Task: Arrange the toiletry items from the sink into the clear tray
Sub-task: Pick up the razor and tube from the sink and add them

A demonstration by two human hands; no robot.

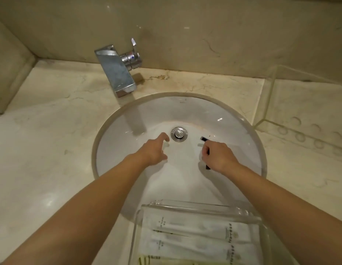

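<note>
As seen from the head camera looking down, a round white sink [233,134] fills the middle of the view, set into a pale marble counter [51,142]. The metal drain plug [179,133] sits near the basin's centre.

2 bare forearms reach in from 6 o'clock. The left hand [154,150] hovers just at 8 o'clock of the drain, fingers spread and loosely bent; a small pale object lies under its fingertips, too blurred to name, and contact cannot be judged. The right hand [218,156], at 4 o'clock of the drain, has its fingers curled around a thin dark stick-like item [203,139]; 1 end pokes out toward 11 o'clock of the fist, the other below the wrist.

At 6 o'clock of the basin, a clear tray [200,204] overlaps the sink's near rim. Inside lie 2 white sachets [195,229] printed with small text, side by side, with a greenish striped packet [147,260] at the bottom edge.

A chrome faucet [116,71] stands at 11 o'clock. A 2nd clear container [269,104] rests on the counter at 2 o'clock.
</note>
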